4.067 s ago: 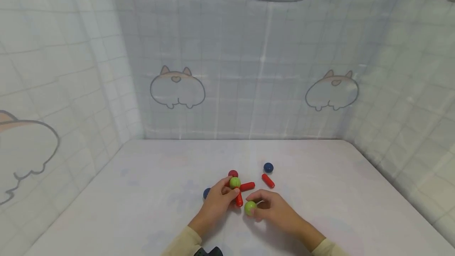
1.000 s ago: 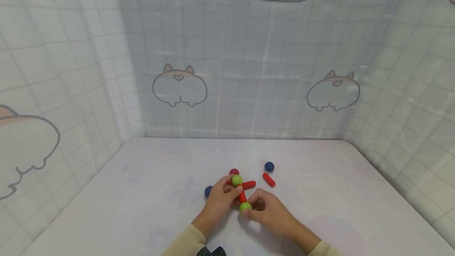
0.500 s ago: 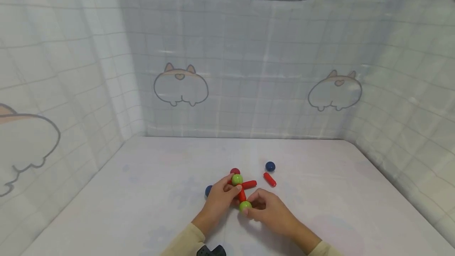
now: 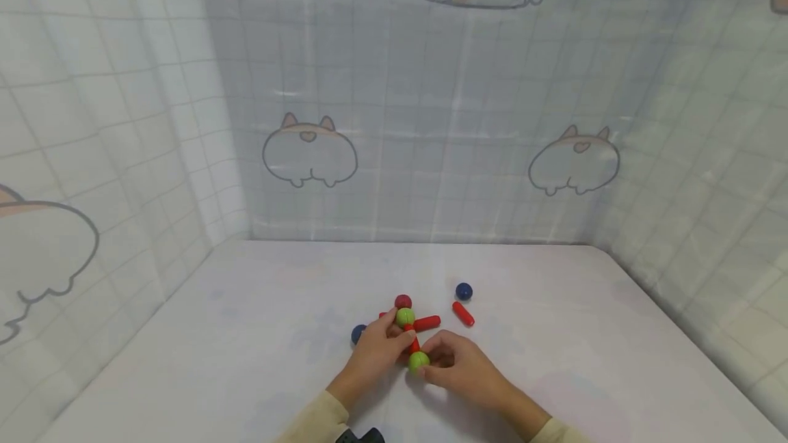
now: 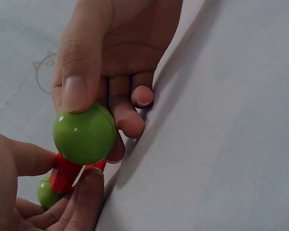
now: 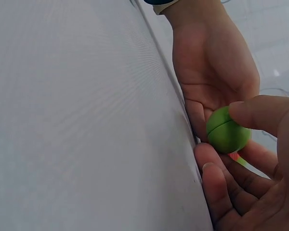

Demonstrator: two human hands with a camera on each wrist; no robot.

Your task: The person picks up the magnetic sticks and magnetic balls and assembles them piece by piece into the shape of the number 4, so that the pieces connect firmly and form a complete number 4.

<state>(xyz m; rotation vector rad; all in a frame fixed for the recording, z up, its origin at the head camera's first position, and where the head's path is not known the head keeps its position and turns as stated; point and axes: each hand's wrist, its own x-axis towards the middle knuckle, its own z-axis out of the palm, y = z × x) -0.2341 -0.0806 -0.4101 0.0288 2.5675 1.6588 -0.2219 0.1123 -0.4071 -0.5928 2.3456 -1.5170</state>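
Observation:
My left hand (image 4: 372,354) grips a red rod (image 4: 413,342) between thumb and fingers, with a green ball (image 4: 405,317) at the rod's far end. At its near end is a second green ball (image 4: 419,362), pinched by my right hand (image 4: 464,368). The left wrist view shows the right thumb (image 5: 75,94) on this ball, close against the ridged red rod (image 5: 65,175). Part of another red piece (image 5: 97,165) shows behind it. Seen from the right wrist, the grooved green ball (image 6: 227,130) sits between thumb and fingers, and the rod is mostly hidden.
Just beyond the hands lie a dark red ball (image 4: 403,301) and a red rod (image 4: 427,323). Farther right are a blue ball (image 4: 464,291) and another red rod (image 4: 463,314). A blue ball (image 4: 358,334) is partly hidden by the left hand. Patterned curtains (image 4: 406,156) surround the table (image 4: 258,333).
About four seconds ago the right hand's green ball was apart from the rod; now it is at the rod's near end. Over the last second both hands hold nearly the same pose.

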